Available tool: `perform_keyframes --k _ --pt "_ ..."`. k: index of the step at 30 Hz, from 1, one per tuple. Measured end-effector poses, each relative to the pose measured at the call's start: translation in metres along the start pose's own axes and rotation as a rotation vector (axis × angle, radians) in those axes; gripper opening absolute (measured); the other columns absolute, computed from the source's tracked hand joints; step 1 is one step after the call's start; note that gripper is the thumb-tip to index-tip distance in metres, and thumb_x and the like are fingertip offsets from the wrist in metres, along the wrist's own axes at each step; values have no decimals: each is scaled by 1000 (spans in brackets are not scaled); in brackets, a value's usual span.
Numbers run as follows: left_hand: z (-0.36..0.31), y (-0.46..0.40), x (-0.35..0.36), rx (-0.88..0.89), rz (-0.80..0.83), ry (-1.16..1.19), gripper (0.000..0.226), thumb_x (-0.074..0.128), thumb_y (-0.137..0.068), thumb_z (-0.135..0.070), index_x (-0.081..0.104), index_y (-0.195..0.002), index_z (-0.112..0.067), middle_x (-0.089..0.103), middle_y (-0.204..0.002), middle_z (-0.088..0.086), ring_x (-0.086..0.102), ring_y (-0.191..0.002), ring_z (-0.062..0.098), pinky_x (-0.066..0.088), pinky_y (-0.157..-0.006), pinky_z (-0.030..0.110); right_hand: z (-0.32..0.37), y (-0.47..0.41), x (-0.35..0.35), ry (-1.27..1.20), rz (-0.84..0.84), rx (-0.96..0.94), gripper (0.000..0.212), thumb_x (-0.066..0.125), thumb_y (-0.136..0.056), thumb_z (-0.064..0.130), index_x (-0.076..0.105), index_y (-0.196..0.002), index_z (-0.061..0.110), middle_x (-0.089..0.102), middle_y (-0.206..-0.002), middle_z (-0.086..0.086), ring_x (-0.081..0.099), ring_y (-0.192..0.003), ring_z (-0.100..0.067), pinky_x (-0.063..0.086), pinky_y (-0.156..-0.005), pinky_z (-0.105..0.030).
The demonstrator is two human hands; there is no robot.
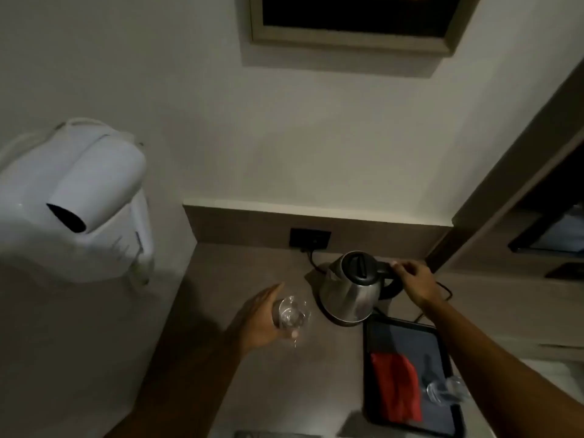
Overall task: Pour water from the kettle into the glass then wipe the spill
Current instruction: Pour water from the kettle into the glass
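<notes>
From my seat at the feed, I saw the stainless steel kettle (352,289) sitting on its base on the grey countertop (246,273), its cord running to the wall socket (310,239) behind it. The right hand (415,281) was closed around the kettle's black handle. The left hand (264,320) was wrapped around a clear glass (292,312), which stood upright just left of the kettle. To the right, a dark tray (455,418) held a red cloth (396,387) and 1 more glass (445,390) lying beside it. I could make out no water on the counter in the dim light. A white wall-mounted hair dryer (76,197) hung at the left.
</notes>
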State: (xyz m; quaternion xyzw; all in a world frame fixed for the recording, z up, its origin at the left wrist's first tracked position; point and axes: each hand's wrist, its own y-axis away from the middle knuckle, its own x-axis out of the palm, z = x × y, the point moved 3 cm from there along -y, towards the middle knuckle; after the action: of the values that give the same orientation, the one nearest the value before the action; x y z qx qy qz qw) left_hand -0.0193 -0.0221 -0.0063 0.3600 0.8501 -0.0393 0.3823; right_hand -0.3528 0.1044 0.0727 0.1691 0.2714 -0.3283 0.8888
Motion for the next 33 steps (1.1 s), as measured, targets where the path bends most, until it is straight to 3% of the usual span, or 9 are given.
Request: perform_keyframes --k 3,5,8,11,14,17,22,26,33 --pt "20 -10 22 -36 32 55 122 88 -43 -66 35 -148 -35 44 -151 -11 44 -138 11 37 -112 27 -15 -17 10 -31 -13 39 31 48 -99 41 64 -80 23 67 -85 -9 58 -72 -12 41 -60 -26" --pt "28 -10 34 -61 24 100 117 89 -45 -61 37 -147 -36 47 -149 -12 50 -133 11 43 -110 29 -25 -25 15 -40 -34 39 42 44 -100 44 64 -73 20 64 -75 -3 58 -68 -15 42 -60 -27" --pt "28 -19 39 -77 -18 157 111 94 -49 -50 43 -145 -29 55 -144 -5 58 -126 19 51 -104 38 -38 -38 25 -122 -87 9 53 44 -103 35 60 -61 7 59 -59 -4 55 -54 -12 44 -55 -24" --pt "24 -22 40 -99 -51 156 97 93 -51 -48 52 -137 -28 63 -135 -4 60 -122 18 54 -100 40 -46 -45 31 -229 -135 4 52 43 -104 18 49 -52 17 53 -41 11 46 -41 3 38 -45 -14" --pt "20 -22 41 -65 -73 105 89 94 -55 -42 56 -134 -25 65 -131 -3 61 -121 17 54 -100 39 -47 -49 33 -249 -120 10 49 40 -104 14 49 -55 15 56 -42 16 47 -41 3 38 -46 -12" --pt "17 -23 37 -39 -84 71 88 94 -58 -40 57 -134 -19 66 -133 1 60 -124 19 53 -102 39 -39 -49 34 -231 -81 -18 48 40 -104 15 50 -57 13 58 -45 10 51 -41 0 41 -45 -12" --pt "14 -23 32 -41 -60 59 89 93 -61 -39 54 -138 -18 64 -136 2 59 -127 19 51 -105 37 15 -44 38 -24 -63 -244 40 52 -94 26 56 -54 24 51 -46 6 50 -37 1 36 -39 -8" --pt "14 -21 29 -56 -49 65 89 94 -60 -37 55 -138 -19 65 -134 1 60 -124 19 50 -104 31 48 -35 42 153 71 -367 41 56 -94 31 66 -64 6 61 -50 -12 58 -41 -24 49 -39 -35" --pt "13 -21 24 -62 -17 41 90 92 -62 -42 52 -140 -21 64 -135 0 60 -123 20 52 -102 37 100 -18 56 517 132 -628 50 47 -83 48 52 -48 13 42 -39 5 41 -32 -17 27 -42 -18"
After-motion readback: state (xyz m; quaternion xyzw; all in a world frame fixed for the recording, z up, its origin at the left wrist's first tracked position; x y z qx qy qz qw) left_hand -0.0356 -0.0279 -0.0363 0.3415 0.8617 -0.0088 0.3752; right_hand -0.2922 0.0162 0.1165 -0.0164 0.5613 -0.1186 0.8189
